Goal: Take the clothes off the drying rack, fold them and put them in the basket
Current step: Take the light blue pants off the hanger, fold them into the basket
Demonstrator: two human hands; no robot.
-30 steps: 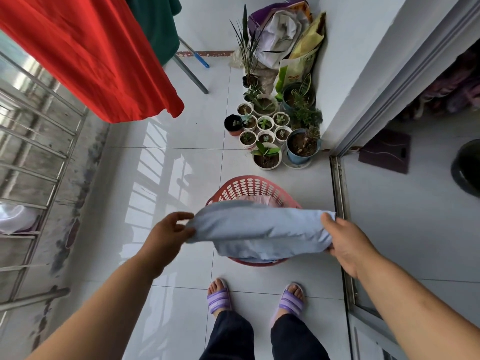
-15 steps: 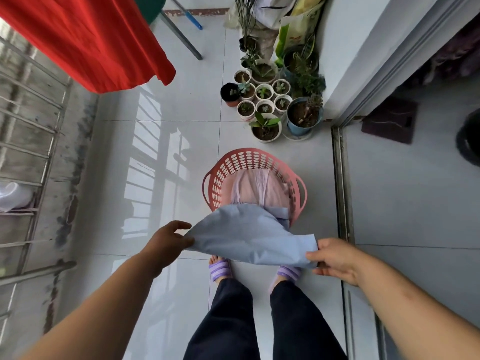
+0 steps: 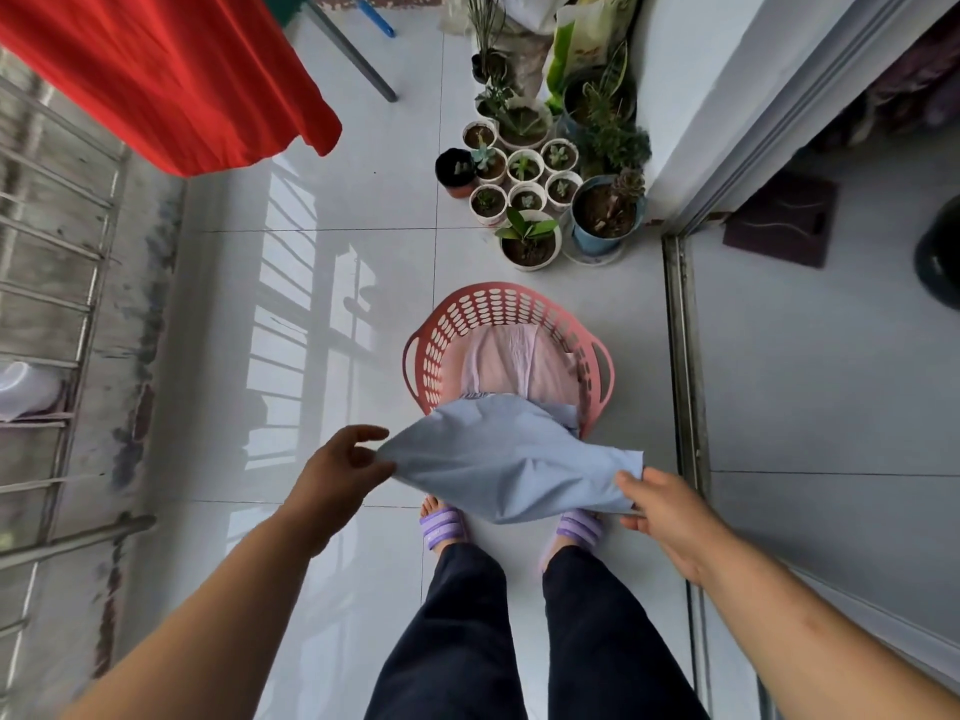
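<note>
A folded light blue garment (image 3: 511, 459) is stretched between my hands, just above the near rim of the pink laundry basket (image 3: 431, 350). My left hand (image 3: 340, 475) pinches its left corner and my right hand (image 3: 662, 511) grips its right corner. Its far edge hangs over the basket's near side. Inside the basket lies a folded pale pink garment (image 3: 506, 363). A red cloth (image 3: 171, 75) hangs at the upper left, with a dark green cloth (image 3: 283, 0) just showing at the top edge behind it.
Several potted plants (image 3: 535, 184) crowd the floor beyond the basket, by a white wall. A metal railing (image 3: 47, 283) runs along the left. A sliding-door track (image 3: 685, 387) lies to the right, with a dark mat (image 3: 784, 220) past it. My feet in purple slippers (image 3: 441, 527) stand before the basket.
The view has tipped downward and the basket now shows in full. My hands have lowered the blue garment toward the basket's near rim.
</note>
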